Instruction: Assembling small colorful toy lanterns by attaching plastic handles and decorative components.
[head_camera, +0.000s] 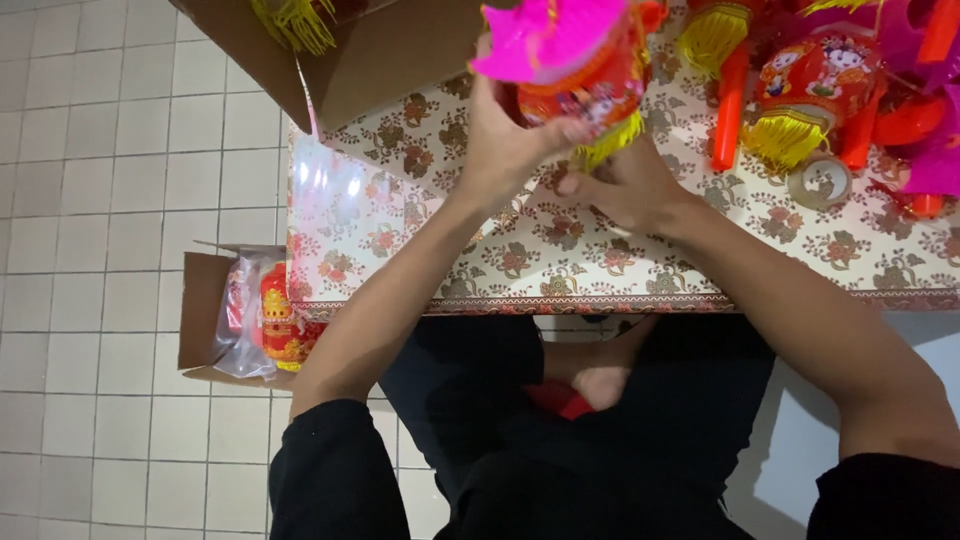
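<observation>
Nearest you, your forearms are reaching out over the table (560, 262) with its floral cloth. Your left hand (510, 140) is gripping the red lantern (585, 80) from the side — fingers closed around its body, thumb lying across the front, holding it just above the cloth. The lantern is sitting upright in that grip, pink paper top uppermost and yellow fringe hanging below, so its long axis is running vertically. Your right hand (630, 190) is working directly beneath it, at the fringe end; its fingers are curled under and mostly hidden, so you cannot tell whether they are pinching anything. Farther off, finished lanterns (815, 95) are lying at the right, a cardboard box (390, 55) standing at the left.
</observation>
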